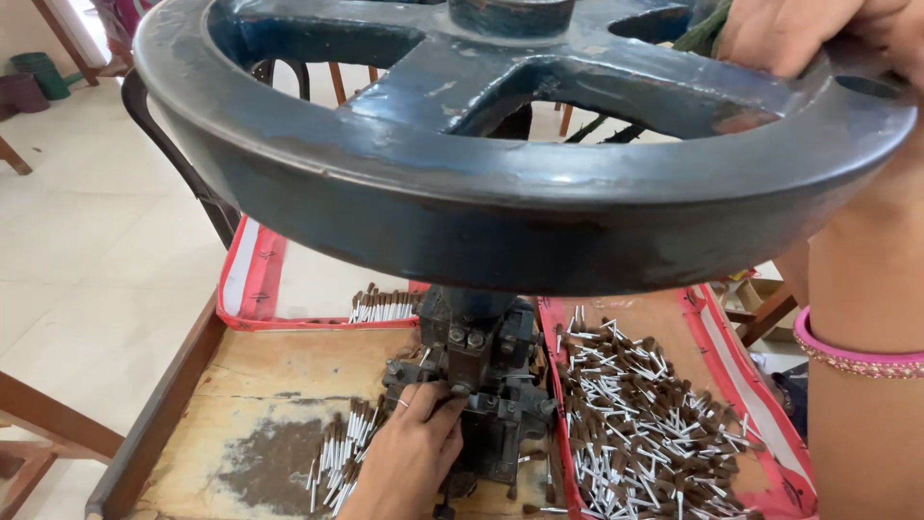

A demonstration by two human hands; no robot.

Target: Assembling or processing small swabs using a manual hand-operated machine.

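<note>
A big dark blue iron handwheel (500,183) of a hand press fills the upper part of the head view. My right hand (818,34) grips its rim at the top right; a pink bangle (857,351) circles that wrist. Below, my left hand (409,453) rests at the press's dark metal base (481,376), fingertips pinched at the die area, possibly on a small piece I cannot make out. A loose pile of small white-stemmed brown-tipped brushes (337,453) lies just left of that hand.
A red-rimmed tray (770,404) on the right holds several of the same brushes (645,424). Another red tray (245,279) with a short row of brushes sits behind the press. The wooden table (279,385) has a dark stain. Chair legs and a tiled floor lie beyond.
</note>
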